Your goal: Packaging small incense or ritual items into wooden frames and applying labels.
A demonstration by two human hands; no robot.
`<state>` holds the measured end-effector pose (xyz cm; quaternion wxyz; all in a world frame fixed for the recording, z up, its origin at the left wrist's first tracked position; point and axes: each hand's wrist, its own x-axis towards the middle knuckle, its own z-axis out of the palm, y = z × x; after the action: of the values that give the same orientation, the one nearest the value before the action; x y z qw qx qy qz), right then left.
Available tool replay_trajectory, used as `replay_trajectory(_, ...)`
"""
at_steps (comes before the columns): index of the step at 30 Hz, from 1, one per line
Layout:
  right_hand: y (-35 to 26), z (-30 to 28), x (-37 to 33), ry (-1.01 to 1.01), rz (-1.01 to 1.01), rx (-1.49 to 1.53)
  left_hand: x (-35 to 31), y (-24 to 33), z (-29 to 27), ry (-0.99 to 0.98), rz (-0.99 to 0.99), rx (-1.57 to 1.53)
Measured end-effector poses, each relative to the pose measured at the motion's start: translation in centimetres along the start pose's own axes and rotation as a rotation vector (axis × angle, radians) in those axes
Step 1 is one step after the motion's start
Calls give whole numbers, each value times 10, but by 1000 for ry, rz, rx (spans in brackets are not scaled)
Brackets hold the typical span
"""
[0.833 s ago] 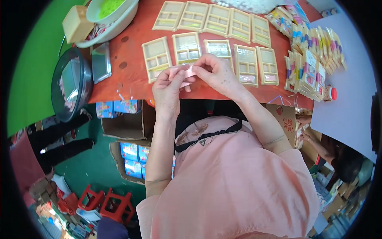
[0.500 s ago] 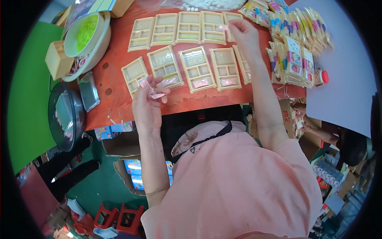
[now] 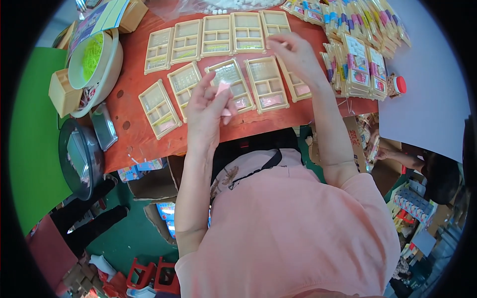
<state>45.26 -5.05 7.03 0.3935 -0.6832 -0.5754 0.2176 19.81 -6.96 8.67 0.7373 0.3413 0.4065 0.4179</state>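
Observation:
My left hand (image 3: 201, 119) is raised over the near row of cream compartment trays, its fingers closed on small pink packets (image 3: 224, 88). Below it lies a near-row tray (image 3: 239, 89) with a pink packet in its lowest compartment. My right hand (image 3: 300, 57) hovers by the lower end of the rightmost far-row tray (image 3: 275, 21), fingers bent together; what they hold, if anything, is hidden. Beneath that wrist, a partly covered near-row tray (image 3: 294, 79) contains a pink packet. Another near-row tray (image 3: 267, 82) also holds one. Yellow-green strips show in several far-row trays, such as the leftmost one (image 3: 159, 49).
Stacked filled trays (image 3: 358, 64) crowd the table's right side beside a red-lidded jar (image 3: 396, 84). At left stand white bowls (image 3: 117, 64) with green strips and a dark clear basin (image 3: 82, 161). White pieces (image 3: 233, 5) lie at the back. A co-worker's hand (image 3: 383, 153) is at far right.
The view has shifted, so the trays appear farther left. My left hand has moved right, off the leftmost near tray, uncovering its pink packet. The pink packet at my right fingertips no longer shows.

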Motion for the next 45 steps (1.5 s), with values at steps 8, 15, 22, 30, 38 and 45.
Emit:
replay_trajectory(8,-43,20,-22,-469,-57,378,12,2,13,-85,-6,163)
replay_trajectory(15,10,34,27,111,111,257,12,-5,-2,-10,-9,-152)
replay_trajectory(22,12,49,15,311,-241,-396,10,-8,-9,57,-6,-204)
replay_trajectory(30,-58,54,-29,-327,-87,438,25,-7,-4,76,24,-202)
replay_trajectory(38,-35,88,44,-19,-552,-264,8,-5,-38,195,138,-124)
replay_trajectory(45,-57,79,31,-91,-671,-468,-24,44,-111,381,319,72)
